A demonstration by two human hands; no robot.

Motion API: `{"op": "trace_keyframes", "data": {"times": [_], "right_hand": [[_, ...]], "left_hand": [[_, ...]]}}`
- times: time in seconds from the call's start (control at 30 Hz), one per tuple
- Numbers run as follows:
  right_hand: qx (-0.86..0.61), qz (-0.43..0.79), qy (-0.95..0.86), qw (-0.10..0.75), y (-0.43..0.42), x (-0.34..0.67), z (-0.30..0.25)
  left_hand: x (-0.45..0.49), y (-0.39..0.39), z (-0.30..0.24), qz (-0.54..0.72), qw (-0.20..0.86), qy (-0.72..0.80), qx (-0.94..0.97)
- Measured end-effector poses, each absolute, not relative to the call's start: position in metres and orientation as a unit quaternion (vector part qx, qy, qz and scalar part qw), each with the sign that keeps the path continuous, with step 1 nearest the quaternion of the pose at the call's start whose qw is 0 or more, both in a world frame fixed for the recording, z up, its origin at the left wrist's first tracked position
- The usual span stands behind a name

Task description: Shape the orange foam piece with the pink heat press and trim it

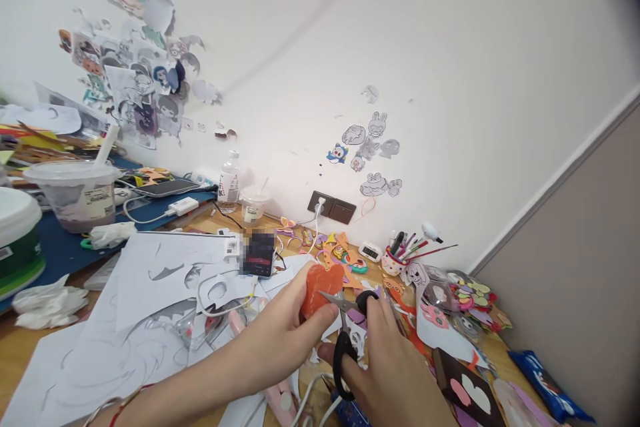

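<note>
Right hand nearest, grip threaded through black scissors, blades parted at orange heart; left hand pinching that heart above cluttered bench; probably light, floppy, easily creased; best held near edge, clear of blades.

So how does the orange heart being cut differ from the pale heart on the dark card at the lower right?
The orange heart is held up off the desk in the left hand, while the pale heart lies flat on a dark card. The orange one sits at the blades of the scissors in the right hand; nothing touches the pale one. Their colours differ: orange against near-white. Both are heart-shaped cutouts.
</note>
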State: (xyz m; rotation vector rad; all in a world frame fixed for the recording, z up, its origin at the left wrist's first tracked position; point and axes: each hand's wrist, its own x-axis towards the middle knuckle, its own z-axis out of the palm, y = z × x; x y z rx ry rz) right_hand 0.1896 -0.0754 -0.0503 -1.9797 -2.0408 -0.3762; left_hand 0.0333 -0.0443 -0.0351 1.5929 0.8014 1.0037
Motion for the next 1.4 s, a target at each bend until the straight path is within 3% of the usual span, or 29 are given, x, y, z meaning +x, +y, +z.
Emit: {"op": "trace_keyframes", "data": {"times": [0.2, 0.4, 0.7, 0.8, 0.93, 1.03, 1.2, 1.4], "right_hand": [[-0.687, -0.188, -0.692, 0.115, -0.075, 0.189, -0.051], [-0.684, -0.234, -0.678, 0.13, -0.074, 0.185, -0.053], [-0.7, -0.214, -0.669, 0.129, -0.072, 0.177, -0.047], [-0.697, -0.218, -0.668, 0.142, -0.072, 0.182, -0.043], [-0.673, -0.257, -0.66, 0.212, -0.071, 0.193, -0.04], [-0.661, -0.215, -0.656, 0.294, -0.072, 0.196, -0.036], [-0.632, -0.074, -0.665, 0.39, -0.079, 0.192, -0.028], [-0.621, -0.113, -0.664, 0.402, -0.073, 0.201, -0.033]], "left_hand": [[0.035, -0.045, -0.036, 0.406, 0.439, 0.341, 0.725], [0.037, -0.048, -0.033, 0.386, 0.442, 0.376, 0.717], [0.041, -0.042, -0.038, 0.448, 0.529, 0.327, 0.642], [0.043, -0.039, -0.038, 0.461, 0.631, 0.267, 0.564], [0.035, -0.039, -0.031, 0.415, 0.782, 0.155, 0.438], [0.021, -0.04, -0.025, 0.387, 0.859, 0.029, 0.335], [0.003, -0.041, -0.016, 0.354, 0.889, -0.119, 0.266], [-0.001, -0.041, -0.012, 0.344, 0.891, -0.168, 0.242]]}}
